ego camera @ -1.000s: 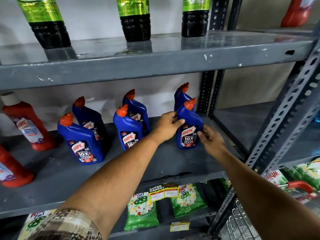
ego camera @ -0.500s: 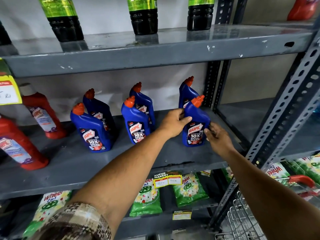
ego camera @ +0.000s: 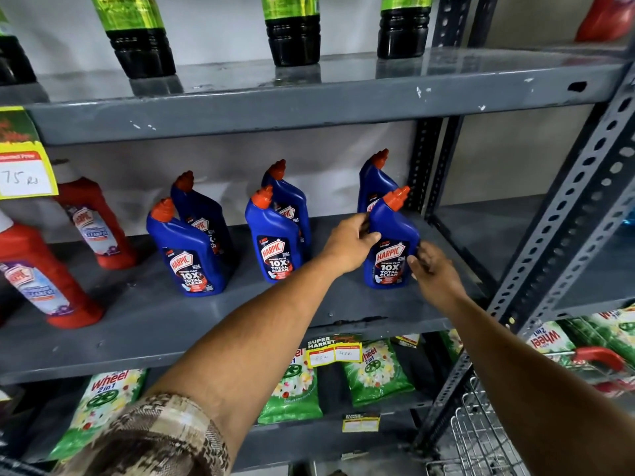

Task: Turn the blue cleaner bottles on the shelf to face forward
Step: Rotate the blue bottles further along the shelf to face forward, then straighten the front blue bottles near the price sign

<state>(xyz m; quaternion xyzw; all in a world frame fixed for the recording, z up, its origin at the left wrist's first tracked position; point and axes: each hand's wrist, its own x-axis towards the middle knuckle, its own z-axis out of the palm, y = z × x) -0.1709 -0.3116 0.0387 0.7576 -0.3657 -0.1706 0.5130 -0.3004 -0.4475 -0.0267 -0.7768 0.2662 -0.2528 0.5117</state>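
Note:
Several blue Harpic cleaner bottles with orange caps stand in pairs on the grey middle shelf (ego camera: pixel 144 324). The front right bottle (ego camera: pixel 391 249) shows its label to me. My left hand (ego camera: pixel 347 245) grips its left side and my right hand (ego camera: pixel 436 269) touches its right side with curled fingers. Another blue bottle (ego camera: pixel 372 183) stands right behind it. The middle front bottle (ego camera: pixel 273 245) and the left front bottle (ego camera: pixel 187 255) also show their labels, each with a bottle behind it.
Red Harpic bottles (ego camera: pixel 92 221) stand at the shelf's left, under a yellow price tag (ego camera: pixel 24 170). Dark bottles with green labels (ego camera: pixel 137 36) line the shelf above. Green Wheel detergent packs (ego camera: pixel 374 369) lie below. A perforated steel upright (ego camera: pixel 563 214) and a wire basket (ego camera: pixel 481 438) are on the right.
The view has shifted right and down a little. Both hands stay on the front right bottle, which has turned slightly so its label faces me more squarely.

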